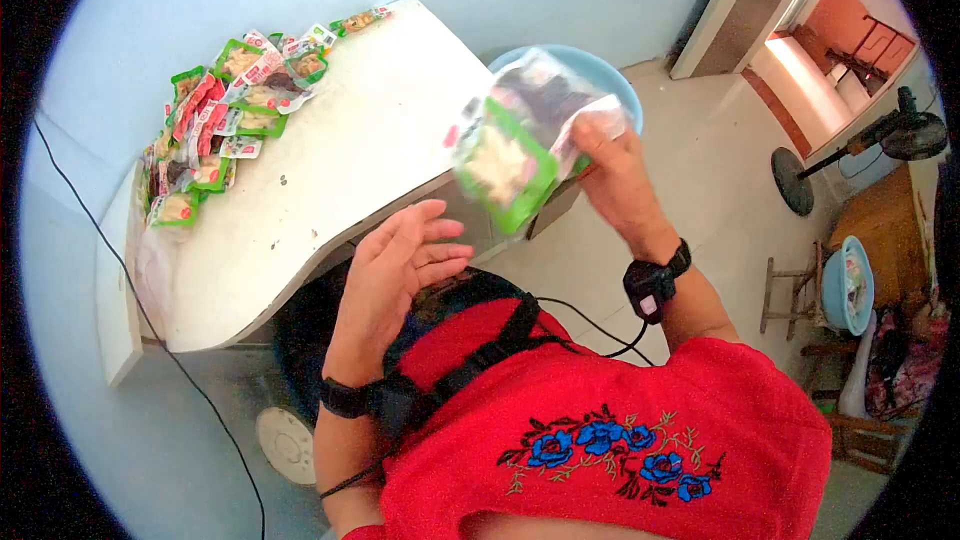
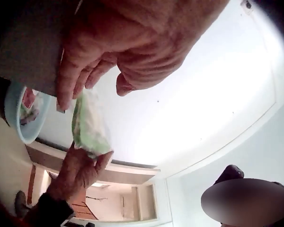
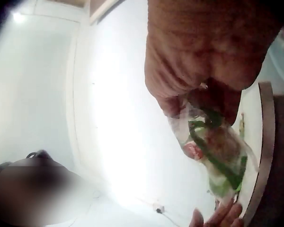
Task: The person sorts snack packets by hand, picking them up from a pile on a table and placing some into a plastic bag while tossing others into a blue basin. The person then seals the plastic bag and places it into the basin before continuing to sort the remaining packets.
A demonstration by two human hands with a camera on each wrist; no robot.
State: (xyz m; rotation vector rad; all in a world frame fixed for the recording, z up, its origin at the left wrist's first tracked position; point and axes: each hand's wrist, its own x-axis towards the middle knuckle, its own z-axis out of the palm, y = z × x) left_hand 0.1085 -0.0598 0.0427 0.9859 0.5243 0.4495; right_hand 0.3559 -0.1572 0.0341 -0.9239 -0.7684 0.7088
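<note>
My right hand [image 1: 615,175] pinches the top of some clear and green-edged food packets [image 1: 505,165] and holds them up past the table's right edge, in front of a blue basin. In the right wrist view the packets [image 3: 222,156] hang from the fingers of that hand [image 3: 208,52]. My left hand [image 1: 390,270] is raised at the table's front edge, fingers spread and slightly bent, holding nothing. From the left wrist view, the left hand [image 2: 137,42] is near the packets [image 2: 90,123]; whether a fingertip touches them I cannot tell.
A heap of packets [image 1: 215,120] lies along the back left of the white table [image 1: 340,160]. Behind the held packets, the blue basin [image 1: 625,90] is partly hidden. To the right are a black fan [image 1: 915,130], another basin [image 1: 835,285] on a stool and a doorway. A black cable hangs at left.
</note>
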